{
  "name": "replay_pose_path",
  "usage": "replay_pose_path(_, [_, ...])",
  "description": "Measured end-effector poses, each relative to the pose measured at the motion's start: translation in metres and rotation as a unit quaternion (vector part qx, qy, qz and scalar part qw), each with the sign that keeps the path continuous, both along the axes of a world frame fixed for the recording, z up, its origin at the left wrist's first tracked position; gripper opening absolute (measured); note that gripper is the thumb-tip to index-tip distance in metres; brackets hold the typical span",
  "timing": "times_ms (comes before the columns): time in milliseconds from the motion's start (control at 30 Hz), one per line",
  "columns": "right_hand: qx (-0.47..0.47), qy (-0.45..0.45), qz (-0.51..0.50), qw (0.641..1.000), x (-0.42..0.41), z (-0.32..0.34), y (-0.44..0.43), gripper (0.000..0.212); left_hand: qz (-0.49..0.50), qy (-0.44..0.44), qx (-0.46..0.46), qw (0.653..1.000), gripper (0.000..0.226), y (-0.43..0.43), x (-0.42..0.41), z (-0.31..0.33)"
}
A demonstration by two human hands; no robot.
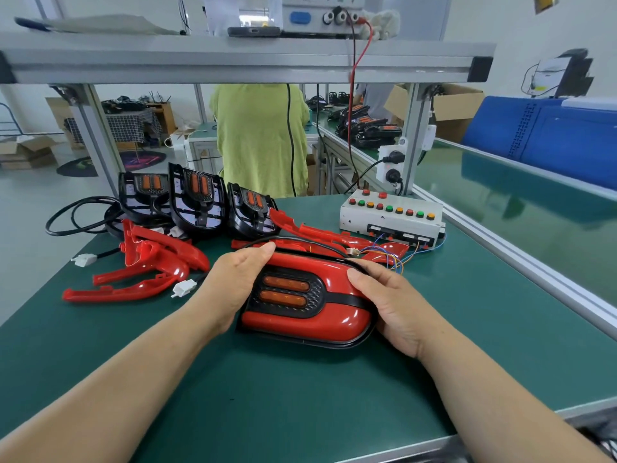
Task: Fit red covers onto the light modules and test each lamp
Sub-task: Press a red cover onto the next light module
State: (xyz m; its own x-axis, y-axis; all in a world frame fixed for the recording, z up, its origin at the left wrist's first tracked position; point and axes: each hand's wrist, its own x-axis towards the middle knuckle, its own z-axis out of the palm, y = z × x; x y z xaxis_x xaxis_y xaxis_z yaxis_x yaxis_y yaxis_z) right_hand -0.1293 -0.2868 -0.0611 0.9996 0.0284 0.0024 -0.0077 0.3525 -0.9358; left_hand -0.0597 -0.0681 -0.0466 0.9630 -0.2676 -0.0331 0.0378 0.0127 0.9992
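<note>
Red glossy plastic forms the cover [300, 320] now seated over the light module [287, 292] at the near centre of the green table [300, 396], with the two amber lenses showing through its black honeycomb window. The left hand [233, 289] clasps the left end, thumb laid along the far edge and the remaining fingers tucked out of sight beneath; the right hand [390, 305] wraps the rounded right end, thumb pressed on the red top, its other fingers likewise hidden, so their spread cannot be told. The assembly rests on the table between both palms. Judged by appearance, it is a light, rigid moulded shell; the gloss suggests a slippery surface that will mark easily, and thin clip edges may crack if forced. Holding is best taken at the two ends and along the black base rim, keeping pressure off the lenses. A black cable [300, 241] runs along the far side towards fine coloured wires [390, 259] leading to the test box [390, 217] at the far right; these should not be tugged. Spare red covers [147, 262] lie to the left, and three uncovered modules [197, 202] stand at the far left-centre.
</note>
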Motion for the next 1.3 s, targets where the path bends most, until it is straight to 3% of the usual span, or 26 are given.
replay_pose_path(633, [0.017,0.028,0.035,0.999,0.0025,0.0015,-0.0039,0.024,-0.065,0.09,-0.079,0.991,0.042,0.0074,0.0023,0.0044])
replay_pose_path(1300, [0.012,-0.016,0.033,0.999,0.0009,0.0016,-0.0032,0.028,-0.033,0.078,-0.106,0.991,0.04,0.0045,-0.0029,0.0075])
